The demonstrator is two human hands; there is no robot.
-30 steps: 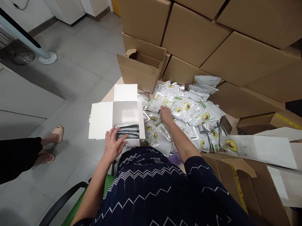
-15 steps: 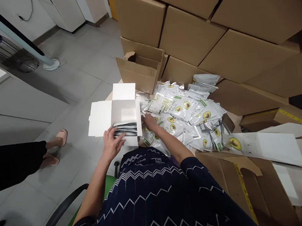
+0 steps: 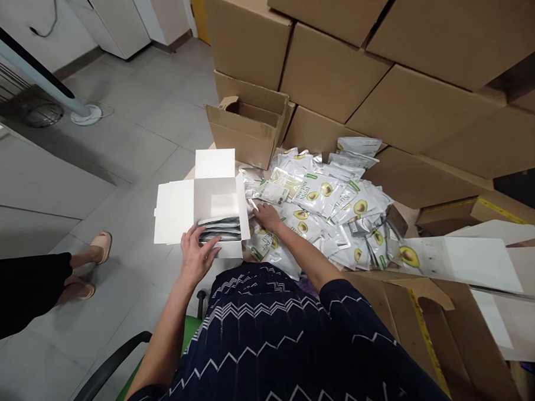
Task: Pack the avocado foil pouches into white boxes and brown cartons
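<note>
An open white carton (image 3: 245, 222) stands at the table's near left, its flaps folded out. Several flat pouches (image 3: 222, 226) lie stacked inside it. My left hand (image 3: 196, 251) rests over the carton's near left corner, fingers and thumb spread, their tips touching the rim and the stack. Just right of the carton, my right hand (image 3: 267, 217) reaches into a heap of white pouches printed with avocados (image 3: 324, 189). Its fingers are closed on the edge of a pouch at the heap's left side; part of that pouch is hidden under the hand.
Behind the heap rise stacked brown cardboard boxes (image 3: 333, 73). An open cardboard box (image 3: 242, 130) stands behind the carton. Printed white cartons (image 3: 465, 263) and another cardboard box (image 3: 405, 307) are at right. A person's sandalled feet (image 3: 102, 248) show at left.
The view has shifted slightly. My right fingers now pinch a pouch edge that shows pale beside the carton. My left hand stays on the carton's corner.
</note>
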